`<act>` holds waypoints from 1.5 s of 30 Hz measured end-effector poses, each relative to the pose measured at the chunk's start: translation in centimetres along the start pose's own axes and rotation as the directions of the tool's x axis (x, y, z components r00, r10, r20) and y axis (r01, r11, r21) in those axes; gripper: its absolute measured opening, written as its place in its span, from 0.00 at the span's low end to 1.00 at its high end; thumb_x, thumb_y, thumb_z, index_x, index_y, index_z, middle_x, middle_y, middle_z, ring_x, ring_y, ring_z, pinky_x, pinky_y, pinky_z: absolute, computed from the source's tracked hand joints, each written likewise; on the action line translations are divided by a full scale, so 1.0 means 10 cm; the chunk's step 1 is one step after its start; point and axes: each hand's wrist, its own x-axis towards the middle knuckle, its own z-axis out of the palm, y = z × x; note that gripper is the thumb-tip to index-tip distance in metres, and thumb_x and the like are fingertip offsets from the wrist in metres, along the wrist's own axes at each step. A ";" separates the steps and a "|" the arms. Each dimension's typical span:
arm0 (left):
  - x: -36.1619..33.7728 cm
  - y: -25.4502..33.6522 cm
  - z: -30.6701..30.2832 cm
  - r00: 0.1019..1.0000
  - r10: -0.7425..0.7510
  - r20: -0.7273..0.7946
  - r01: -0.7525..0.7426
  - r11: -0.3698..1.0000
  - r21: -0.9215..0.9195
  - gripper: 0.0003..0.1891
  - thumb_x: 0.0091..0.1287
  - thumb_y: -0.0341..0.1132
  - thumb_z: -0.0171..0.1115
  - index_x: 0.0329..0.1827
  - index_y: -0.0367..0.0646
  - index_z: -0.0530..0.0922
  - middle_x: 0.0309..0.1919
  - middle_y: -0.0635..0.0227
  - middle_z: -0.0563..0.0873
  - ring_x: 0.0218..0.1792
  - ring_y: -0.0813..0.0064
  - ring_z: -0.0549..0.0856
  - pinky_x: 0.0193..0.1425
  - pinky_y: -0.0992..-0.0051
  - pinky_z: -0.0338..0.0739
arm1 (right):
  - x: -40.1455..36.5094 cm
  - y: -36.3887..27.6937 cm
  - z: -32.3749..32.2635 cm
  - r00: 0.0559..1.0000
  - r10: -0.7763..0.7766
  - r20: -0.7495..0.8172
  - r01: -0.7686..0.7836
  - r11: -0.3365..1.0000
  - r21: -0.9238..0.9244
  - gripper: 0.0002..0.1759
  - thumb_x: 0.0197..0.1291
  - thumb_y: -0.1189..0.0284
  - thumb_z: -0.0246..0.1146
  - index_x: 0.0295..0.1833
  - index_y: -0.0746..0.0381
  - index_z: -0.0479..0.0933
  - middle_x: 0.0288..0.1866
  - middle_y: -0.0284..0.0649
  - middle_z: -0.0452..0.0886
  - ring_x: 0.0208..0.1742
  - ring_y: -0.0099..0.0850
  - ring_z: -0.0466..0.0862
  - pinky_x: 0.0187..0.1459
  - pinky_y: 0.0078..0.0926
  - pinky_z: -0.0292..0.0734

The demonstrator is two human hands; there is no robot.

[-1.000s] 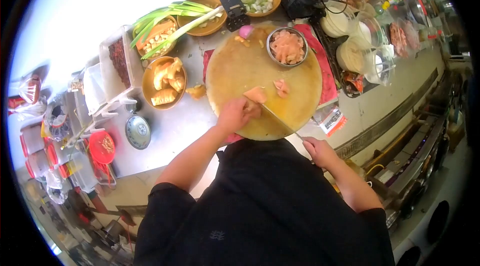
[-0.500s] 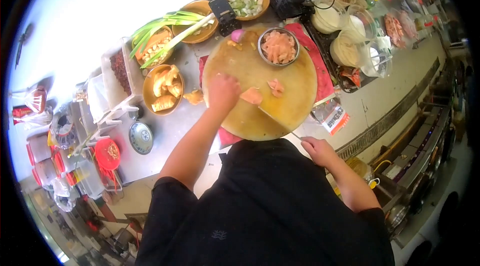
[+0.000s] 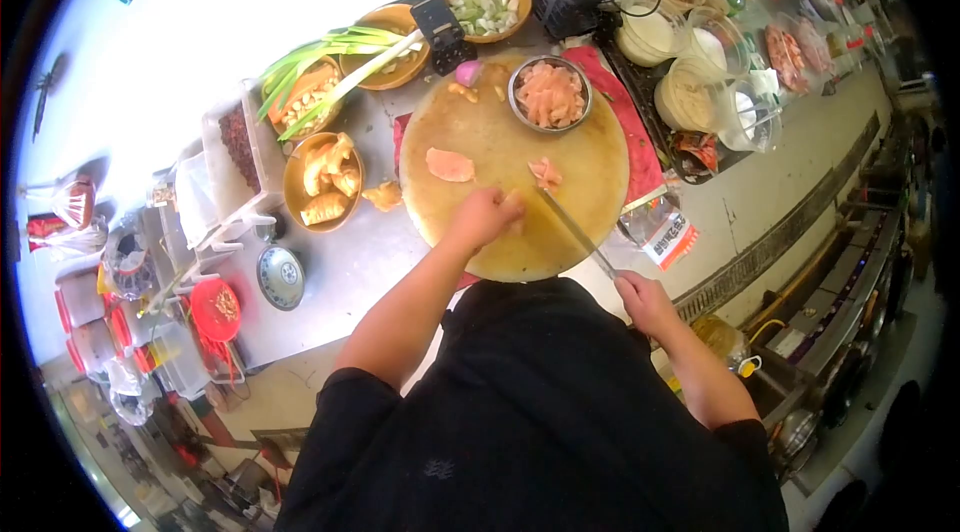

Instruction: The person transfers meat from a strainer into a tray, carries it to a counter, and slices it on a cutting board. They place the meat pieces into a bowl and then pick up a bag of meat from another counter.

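Note:
My left hand [image 3: 487,219] is closed at the front of the round chopping board [image 3: 450,132], its fingers pinched on a pale pink slice of meat [image 3: 515,210] that is partly hidden. In my right hand [image 3: 645,302] is the handle of a knife [image 3: 577,232]. The blade slants across the right side of the board, seen nearly edge-on, its tip close to small meat pieces [image 3: 544,172]. A larger piece of raw meat [image 3: 450,165] lies flat on the left half. A metal bowl [image 3: 513,97] of cut meat stands at the board's back right.
A purple onion piece [image 3: 468,72] and ginger bits [image 3: 463,92] lie at the board's back edge. Left of it are a bowl of ginger [image 3: 290,182], leeks [image 3: 370,67] across bowls, and a patterned bowl [image 3: 281,278]. Plastic tubs [image 3: 685,97] line the right.
My left hand has moved down and right, uncovering the larger meat piece on the left. The slice near the blade has left its place. The knife has shifted slightly upward and right.

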 end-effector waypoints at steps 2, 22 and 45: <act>-0.05 -0.01 0.06 1.000 -0.008 -0.009 0.006 0.990 -0.139 0.18 0.65 0.47 0.68 0.33 0.37 0.83 0.25 0.60 0.85 0.28 0.70 0.85 0.34 0.67 0.77 | 0.04 -0.04 -0.02 1.000 0.026 -0.003 -0.026 0.999 0.021 0.23 0.72 0.56 0.56 0.60 0.62 0.80 0.50 0.55 0.86 0.53 0.49 0.86 0.55 0.38 0.78; 0.08 -0.75 0.62 0.602 0.788 -0.131 -0.506 0.503 0.700 0.16 0.53 0.33 0.64 0.45 0.38 0.83 0.57 0.60 0.81 0.62 0.59 0.77 0.64 0.63 0.75 | 0.19 -0.61 -0.11 0.986 -0.071 0.148 0.111 0.952 -0.284 0.25 0.72 0.53 0.55 0.58 0.62 0.81 0.44 0.56 0.85 0.47 0.55 0.85 0.50 0.45 0.79; -0.12 -0.66 0.56 0.592 0.765 -0.252 -0.589 0.624 0.513 0.21 0.56 0.30 0.65 0.54 0.36 0.80 0.54 0.57 0.80 0.57 0.56 0.80 0.62 0.63 0.75 | 0.29 -0.21 -0.11 0.991 -0.097 0.095 0.115 0.969 -0.220 0.26 0.73 0.51 0.52 0.61 0.59 0.80 0.47 0.56 0.85 0.49 0.55 0.84 0.51 0.47 0.78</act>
